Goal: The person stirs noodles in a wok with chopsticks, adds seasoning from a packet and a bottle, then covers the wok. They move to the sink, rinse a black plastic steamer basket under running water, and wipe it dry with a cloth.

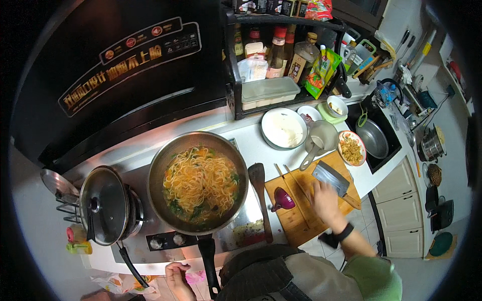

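Note:
My right hand point(324, 201), blurred, is over the wooden cutting board point(297, 235). Its fingers are beside a pair of wooden chopsticks point(292, 190) and a cleaver point(331, 178); whether they grip a chopstick is unclear. Half a red onion point(283, 198) lies on the board, left of the chopsticks. Low in the view, my left hand point(179, 280) is in front of the stove edge with fingers curled, left of the black handle point(208, 263) of a wok point(150, 188). Noodles point(201, 180) with greens in orange broth fill the wok. A wooden spatula point(260, 195) lies between wok and board.
A lidded pan point(109, 210) stands on the left burner. Behind the board are a large white bowl point(284, 128), a handled pot point(320, 137) and a bowl of chopped food point(352, 148). A sink point(376, 131) is at right. Bottles point(276, 49) fill a black rack point(235, 64).

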Motion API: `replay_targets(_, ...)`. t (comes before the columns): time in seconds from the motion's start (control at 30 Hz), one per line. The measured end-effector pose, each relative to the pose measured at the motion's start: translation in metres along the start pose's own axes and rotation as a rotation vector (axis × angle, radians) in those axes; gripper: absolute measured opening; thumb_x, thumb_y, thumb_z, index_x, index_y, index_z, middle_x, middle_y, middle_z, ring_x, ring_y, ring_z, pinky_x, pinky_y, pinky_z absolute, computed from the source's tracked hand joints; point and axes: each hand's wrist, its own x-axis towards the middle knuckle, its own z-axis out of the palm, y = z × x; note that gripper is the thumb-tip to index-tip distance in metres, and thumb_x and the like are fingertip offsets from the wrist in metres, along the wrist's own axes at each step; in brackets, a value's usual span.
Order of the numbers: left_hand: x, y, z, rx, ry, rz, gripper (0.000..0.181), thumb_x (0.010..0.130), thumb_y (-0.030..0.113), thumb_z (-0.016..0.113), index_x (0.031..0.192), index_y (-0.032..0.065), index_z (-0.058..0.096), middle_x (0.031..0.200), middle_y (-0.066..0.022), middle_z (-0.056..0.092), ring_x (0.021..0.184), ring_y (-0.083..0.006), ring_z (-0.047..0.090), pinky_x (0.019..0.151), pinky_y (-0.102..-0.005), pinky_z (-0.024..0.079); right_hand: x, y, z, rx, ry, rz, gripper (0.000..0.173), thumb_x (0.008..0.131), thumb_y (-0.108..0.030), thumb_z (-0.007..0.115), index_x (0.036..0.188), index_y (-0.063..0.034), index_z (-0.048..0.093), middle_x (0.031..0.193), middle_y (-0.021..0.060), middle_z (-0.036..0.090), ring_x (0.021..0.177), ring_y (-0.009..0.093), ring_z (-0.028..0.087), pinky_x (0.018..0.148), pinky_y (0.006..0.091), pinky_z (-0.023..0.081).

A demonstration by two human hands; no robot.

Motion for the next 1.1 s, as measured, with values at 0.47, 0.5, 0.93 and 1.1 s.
replay_targets(0.47,0.025,0.008,-0.013,-0.229,-0.206,0.084,0.017,0.102,0.014,0.045,0.099,0.0021,0.057,0.079,-0.0060,0.060,0.078,-0.0151,0.059,0.076,-0.0273,0.047,-0.091,0.011,0.138,-0.091,-0.399,0.368,0.035,0.087,-0.022,0.056,0.112,0.0017,0.050,0.115,0.0220,0.059,0.105,0.037,0.057,0.089,0.0483,0.044)
replay_targets(0.5,0.024,0.012,-0.014,-0.209,-0.243,0.057,0.018,0.102,0.014,0.045,0.101,0.0019,0.058,0.080,-0.0059,0.061,0.078,-0.0140,0.059,0.075,-0.0257,0.047,-0.091,0.009,0.131,-0.049,-0.479,0.394,0.034,0.088,-0.021,0.055,0.112,0.0019,0.050,0.114,0.0229,0.061,0.105,0.037,0.058,0.089,0.0480,0.044)
replay_targets(0.93,0.024,0.073,0.022,0.023,-0.806,0.069,0.030,0.103,0.020,0.045,0.123,0.0015,0.056,0.079,-0.0005,0.058,0.070,-0.0077,0.049,0.063,-0.0214,0.039,-0.079,-0.076,-0.108,0.891,-0.660,-0.277,0.023,0.097,-0.019,0.044,0.111,-0.0002,0.044,0.085,0.0174,0.065,0.075,0.035,0.064,0.066,0.0408,0.050)
replay_targets(1.1,0.015,0.089,0.043,-0.110,-0.966,-0.045,0.037,0.103,0.031,0.044,0.131,0.0071,0.049,0.075,-0.0007,0.056,0.062,-0.0061,0.043,0.058,-0.0198,0.033,-0.053,-0.132,-0.114,1.049,-0.937,-0.531,0.022,0.101,-0.021,0.039,0.113,-0.0032,0.046,0.079,0.0059,0.057,0.074,0.020,0.061,0.068,0.0327,0.049)
